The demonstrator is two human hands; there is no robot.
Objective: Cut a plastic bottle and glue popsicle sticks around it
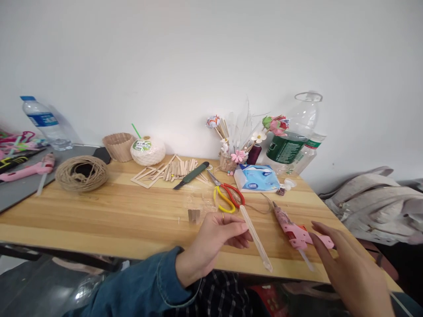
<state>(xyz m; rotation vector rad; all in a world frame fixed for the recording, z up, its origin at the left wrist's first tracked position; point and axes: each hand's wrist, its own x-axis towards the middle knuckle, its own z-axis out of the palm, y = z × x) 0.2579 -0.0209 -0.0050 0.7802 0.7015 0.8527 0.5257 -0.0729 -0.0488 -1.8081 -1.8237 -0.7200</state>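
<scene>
Between the thumb and fingers of my left hand point(223, 231) is a pale, flat craft stick point(256, 240), slanting down to the right above the table's front part. A pink hot glue gun point(294, 231) lies on the wooden table with its nozzle pointing away and a clear glue stick point(307, 260) out of its back. My right hand point(350, 264) is at the glue gun's handle, thumb and fingers spread on either side of it; whether they touch it I cannot tell. Scissors point(229, 196) with one yellow and one red handle lie just beyond my left hand.
A green-handled craft knife point(191, 175) lies beside piled wooden sticks point(180, 169). Behind stand a pot of paper flowers point(228, 162), a tissue pack point(257, 178) and a large plastic bottle point(291, 141). Leftward are a twine coil point(82, 174), a coconut point(147, 150) and another glue gun point(29, 169).
</scene>
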